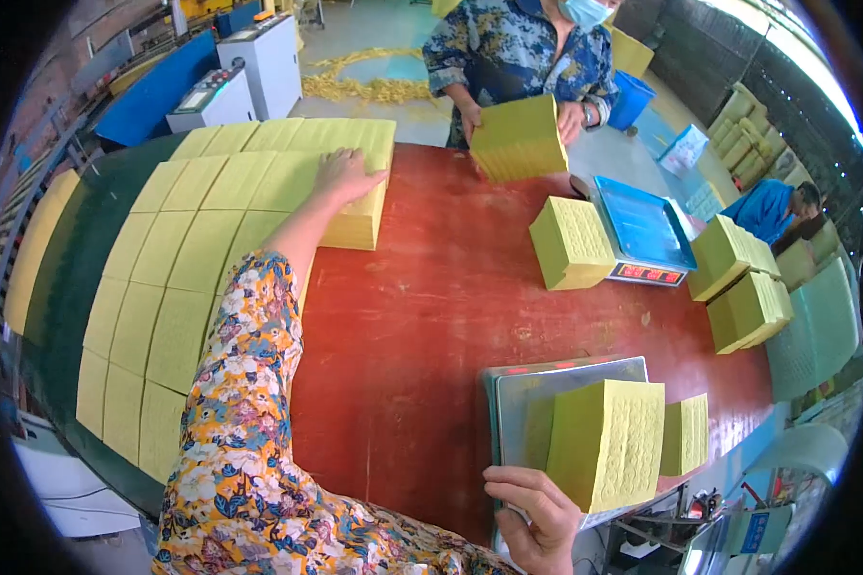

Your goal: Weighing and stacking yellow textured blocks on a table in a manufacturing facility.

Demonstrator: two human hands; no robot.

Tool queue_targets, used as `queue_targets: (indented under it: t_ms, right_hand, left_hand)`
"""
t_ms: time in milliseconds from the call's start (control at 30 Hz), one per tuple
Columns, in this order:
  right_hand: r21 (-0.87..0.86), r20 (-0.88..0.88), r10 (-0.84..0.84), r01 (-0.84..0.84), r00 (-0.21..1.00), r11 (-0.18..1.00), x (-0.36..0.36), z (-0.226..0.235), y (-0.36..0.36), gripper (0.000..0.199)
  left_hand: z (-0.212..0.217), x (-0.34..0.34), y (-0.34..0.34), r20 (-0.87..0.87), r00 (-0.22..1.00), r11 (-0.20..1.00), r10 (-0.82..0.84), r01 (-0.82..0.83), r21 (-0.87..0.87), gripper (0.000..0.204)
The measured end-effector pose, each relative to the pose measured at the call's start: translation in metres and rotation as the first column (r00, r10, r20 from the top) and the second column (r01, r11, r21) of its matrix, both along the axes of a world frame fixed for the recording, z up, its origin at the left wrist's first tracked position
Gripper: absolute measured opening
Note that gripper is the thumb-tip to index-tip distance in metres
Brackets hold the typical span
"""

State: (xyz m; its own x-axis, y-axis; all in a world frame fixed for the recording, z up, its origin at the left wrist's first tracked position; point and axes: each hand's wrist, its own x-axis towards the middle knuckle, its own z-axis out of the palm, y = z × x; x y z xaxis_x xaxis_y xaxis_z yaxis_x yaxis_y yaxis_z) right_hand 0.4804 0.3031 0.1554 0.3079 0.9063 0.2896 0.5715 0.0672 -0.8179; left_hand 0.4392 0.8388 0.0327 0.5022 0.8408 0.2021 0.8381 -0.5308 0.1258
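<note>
My left hand (345,178) lies with spread fingers on top of a stack of yellow paper (351,230), at the near right corner of a large block of such stacks. At the bottom, my right hand (539,513) has loosely bent fingers and nothing visible between them. It is beside the near edge of a flat scale (523,422). A yellow paper stack (604,446) with an embossed face stands on that scale, close to my right fingertips. Whether those fingertips touch the scale or the stack, I cannot tell.
Across the red table (403,335), a masked person holds a yellow paper stack (520,139). A blue-tray scale (642,222) with a lit display stands between more stacks (572,244) (750,311). A smaller stack (685,436) sits at the right. Another person in blue (759,213) bends farther back.
</note>
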Motion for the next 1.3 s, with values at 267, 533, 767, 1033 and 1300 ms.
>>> queue_targets:
  t_ms: [267, 533, 767, 1033, 1300]
  right_hand:
    - [-0.050, -0.097, 0.107, -0.112, 0.989, 0.992, -0.011, -0.036, 0.004, 0.028]
    - [0.000, -0.113, 0.281, -0.283, 0.953, 0.959, -0.011, -0.040, -0.027, 0.028]
    - [0.159, 0.018, 0.347, -0.345, 0.938, 0.925, -0.019, -0.071, -0.027, 0.036]
    - [-0.137, 0.202, 0.492, -0.473, 0.847, 0.870, -0.064, -0.154, -0.001, 0.045]
    - [-0.386, 0.248, 0.516, -0.405, 0.820, 0.829, -0.066, -0.121, -0.029, 0.043]
  left_hand:
    - [-0.024, -0.025, -0.056, 0.066, 0.961, 0.963, -0.267, 0.264, 0.050, 0.075]
    - [-0.007, -0.078, -0.296, 0.068, 0.638, 0.640, -0.767, 0.769, 0.003, 0.090]
    - [0.033, -0.183, -0.481, 0.081, 0.538, 0.508, -0.839, 0.827, -0.240, 0.074]
    - [0.019, -0.242, -0.624, 0.125, 0.961, 0.965, -0.247, 0.256, -0.058, 0.041]
    - [-0.100, -0.236, -0.673, 0.258, -0.460, 0.459, 0.850, 0.406, -0.790, 0.070]
